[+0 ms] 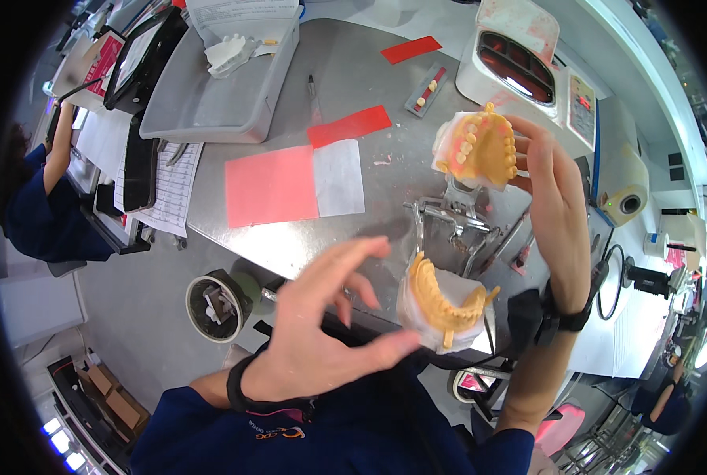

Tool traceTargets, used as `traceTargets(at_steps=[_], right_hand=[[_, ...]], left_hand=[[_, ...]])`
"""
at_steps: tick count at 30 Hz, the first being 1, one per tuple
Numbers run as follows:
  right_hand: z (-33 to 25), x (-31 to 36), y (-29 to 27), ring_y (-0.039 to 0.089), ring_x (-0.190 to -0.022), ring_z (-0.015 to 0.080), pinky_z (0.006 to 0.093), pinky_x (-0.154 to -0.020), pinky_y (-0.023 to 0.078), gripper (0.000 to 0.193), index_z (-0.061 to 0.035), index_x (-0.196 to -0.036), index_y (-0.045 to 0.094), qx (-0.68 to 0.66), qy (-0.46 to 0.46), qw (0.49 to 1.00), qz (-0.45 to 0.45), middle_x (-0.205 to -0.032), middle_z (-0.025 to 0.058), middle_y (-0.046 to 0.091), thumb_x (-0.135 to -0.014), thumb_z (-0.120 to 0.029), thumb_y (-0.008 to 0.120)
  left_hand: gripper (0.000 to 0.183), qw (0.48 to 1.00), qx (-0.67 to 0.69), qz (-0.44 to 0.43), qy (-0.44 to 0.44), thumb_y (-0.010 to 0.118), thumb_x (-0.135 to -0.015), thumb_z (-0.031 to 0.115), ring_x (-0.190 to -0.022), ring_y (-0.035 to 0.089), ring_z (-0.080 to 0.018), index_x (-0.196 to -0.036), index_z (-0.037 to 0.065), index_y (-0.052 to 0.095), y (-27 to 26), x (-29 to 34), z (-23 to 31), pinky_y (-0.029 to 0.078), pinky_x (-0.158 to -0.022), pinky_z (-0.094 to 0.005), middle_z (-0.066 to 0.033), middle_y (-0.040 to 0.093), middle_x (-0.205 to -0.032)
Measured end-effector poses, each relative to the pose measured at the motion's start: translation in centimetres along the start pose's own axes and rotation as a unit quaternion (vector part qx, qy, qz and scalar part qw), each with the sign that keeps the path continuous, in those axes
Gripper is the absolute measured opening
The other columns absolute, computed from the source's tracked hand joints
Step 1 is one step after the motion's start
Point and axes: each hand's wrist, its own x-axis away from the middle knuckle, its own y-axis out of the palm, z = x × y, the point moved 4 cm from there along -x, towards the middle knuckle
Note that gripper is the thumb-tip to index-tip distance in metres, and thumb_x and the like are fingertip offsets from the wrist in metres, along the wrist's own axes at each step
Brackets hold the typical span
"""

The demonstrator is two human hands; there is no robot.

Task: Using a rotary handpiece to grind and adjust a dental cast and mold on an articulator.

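A metal dental articulator (455, 215) lies hinged wide apart near the bench's front edge. Its raised half carries a yellow dental cast (496, 158) with teeth set in pink wax. My right hand (558, 178) grips that cast at its right side, with part of the fingers hidden behind it. Closest to me is the other yellow cast (436, 305), mounted in white plaster. My left hand (318, 317) hovers just left of it, fingers spread and holding nothing; the thumb tip comes close to the plaster, and I cannot tell if they touch.
A pink wax sheet (270, 186), white paper (340, 178) and red wax strips (349, 127) lie left of centre. Behind are a knife-like tool (313, 95), a card of teeth (426, 89) and a wax heater (512, 67). A plastic bin (211, 111) stands far left; a co-worker (48, 198) sits beyond.
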Motion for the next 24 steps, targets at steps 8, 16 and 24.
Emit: traceTargets(at_steps=[8, 16, 24], right_hand=[[-1.7, -2.9, 0.9, 0.066, -0.059, 0.0153, 0.0215, -0.049, 0.047, 0.08, -0.0027, -0.114, 0.057, 0.112, 0.194, 0.957, -0.182, -0.083, 0.0084, 0.067, -0.094, -0.073, 0.023], [-2.3, -0.7, -0.4, 0.071, -0.074, 0.0234, 0.0283, -0.063, 0.056, 0.066, -0.0014, -0.122, 0.054, -0.011, 0.229, 0.954, -0.193, -0.102, 0.0133, 0.068, -0.099, -0.06, 0.034], [-3.6, 5.6, -2.2, 0.06, -0.109, 0.021, 0.0322, -0.091, 0.048, 0.08, 0.0099, -0.131, 0.044, -0.118, 0.074, 0.978, -0.153, -0.118, 0.0161, 0.06, -0.08, -0.046, 0.069]], left_hand=[[0.082, 0.936, 0.351, -0.036, -0.007, 0.08, -0.072, -0.008, -0.118, 0.056, -0.0203, -0.141, -0.002, 0.037, 4.6, 0.1, -2.7, 0.049, -0.102, -0.0334, -0.0119, 0.032, -0.146], [0.083, 0.934, 0.346, -0.06, 0.06, 0.083, -0.068, -0.005, -0.119, 0.055, -0.0193, -0.138, -0.004, 0.039, 4.5, 0.5, -2.9, 0.05, -0.1, -0.0329, -0.0116, 0.037, -0.139], [0.08, 0.986, 0.064, -0.048, 0.149, 0.087, -0.058, 0.015, -0.094, 0.055, -0.0143, -0.129, 0.001, 0.052, 0.9, -1.1, 0.7, 0.048, -0.071, -0.0258, -0.0093, 0.052, -0.124]])
